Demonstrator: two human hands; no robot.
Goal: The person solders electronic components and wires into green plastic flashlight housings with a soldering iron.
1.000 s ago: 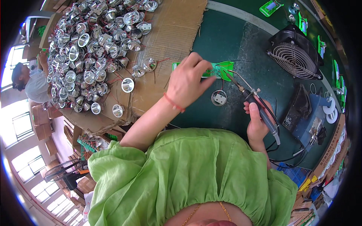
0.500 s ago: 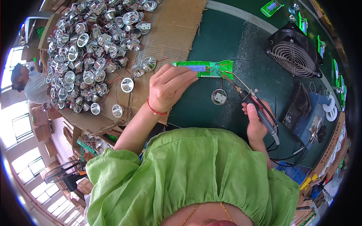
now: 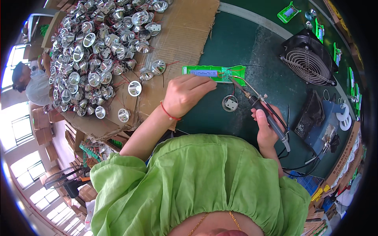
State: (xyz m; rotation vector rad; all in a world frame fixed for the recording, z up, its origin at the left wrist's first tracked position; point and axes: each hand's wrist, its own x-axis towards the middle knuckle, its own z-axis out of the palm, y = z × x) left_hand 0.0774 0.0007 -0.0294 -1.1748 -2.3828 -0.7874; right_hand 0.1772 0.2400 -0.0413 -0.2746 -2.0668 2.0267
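A soldering iron (image 3: 263, 108) with a thin feed tube along its side is gripped in my right hand (image 3: 266, 131). Its tip meets the small green circuit board (image 3: 226, 72) or sits just over it. That board lies in an open bright-green plastic housing (image 3: 184, 70), beside a blue cylindrical battery (image 3: 202, 73) and several thin wires. My left hand (image 3: 188, 94) is at the housing's near edge, fingers pressed together; whatever lies between the fingertips is hidden. Below the board a round lamp reflector (image 3: 229, 104) rests face down, its wires running up toward the board.
Silver reflectors (image 3: 93, 78) are heaped on cardboard (image 3: 185, 27) at the left. A black fan with a wire grille (image 3: 308, 65) stands at the right, near a blue-grey soldering station (image 3: 325, 126). More green housings (image 3: 289, 11) line the far right. Another person (image 3: 33, 82) is at far left.
My left hand has slid slightly right and down, uncovering more of the battery. The housing has shifted a little right and down. My right hand keeps hold of the soldering iron.
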